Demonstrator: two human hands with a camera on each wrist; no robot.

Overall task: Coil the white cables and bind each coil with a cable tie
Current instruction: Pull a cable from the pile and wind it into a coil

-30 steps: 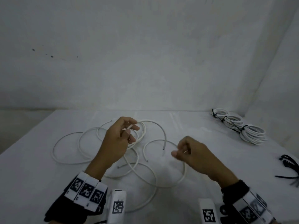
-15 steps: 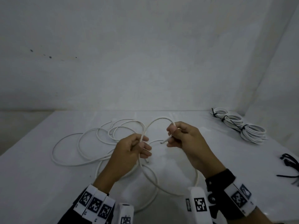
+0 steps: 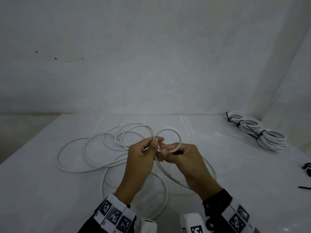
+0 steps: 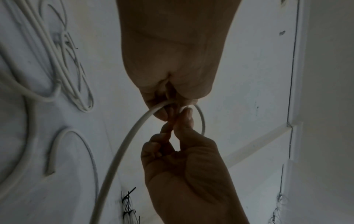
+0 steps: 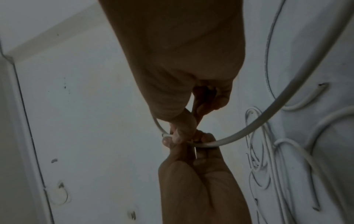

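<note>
Three bound coils [image 3: 271, 139] already lie at the table's [image 3: 218, 165] far right corner, while several loose white cables [image 3: 94, 148] still sprawl on the left. Above the table's middle, your left hand [image 3: 143, 158] and right hand [image 3: 183, 160] meet, fingers [image 3: 155, 145] curled tight, pinching the first small loop [image 3: 175, 132] of a cable closed.
</note>
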